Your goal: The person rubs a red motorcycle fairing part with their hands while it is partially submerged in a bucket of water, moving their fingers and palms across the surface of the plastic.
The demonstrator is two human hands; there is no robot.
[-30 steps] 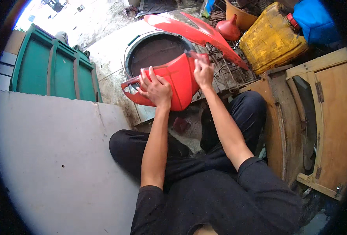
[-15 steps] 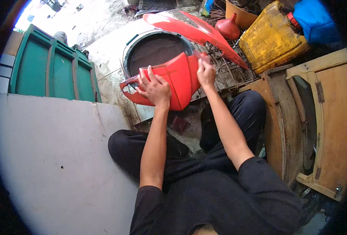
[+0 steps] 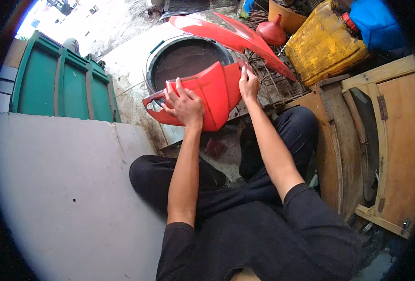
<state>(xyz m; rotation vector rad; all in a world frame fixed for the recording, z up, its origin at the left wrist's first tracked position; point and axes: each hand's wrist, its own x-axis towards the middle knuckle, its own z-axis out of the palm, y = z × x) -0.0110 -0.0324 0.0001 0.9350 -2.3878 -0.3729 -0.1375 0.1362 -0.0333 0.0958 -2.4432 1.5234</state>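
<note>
Both hands, left hand (image 3: pixel 185 104) and right hand (image 3: pixel 248 83), were clenched on the red plastic panel (image 3: pixel 214 96) over the round black tub (image 3: pixel 185 58).

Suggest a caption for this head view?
Both hands, left and right, hold a red panel above a dark basin.

Outdoor daylight, dirty concrete floor (image 3: pixel 132 107); green metal gate (image 3: pixel 62 84) left, grey board (image 3: pixel 53 196), wooden cabinet (image 3: pixel 394 140) right, yellow jerrycan (image 3: pixel 324 44).
</note>
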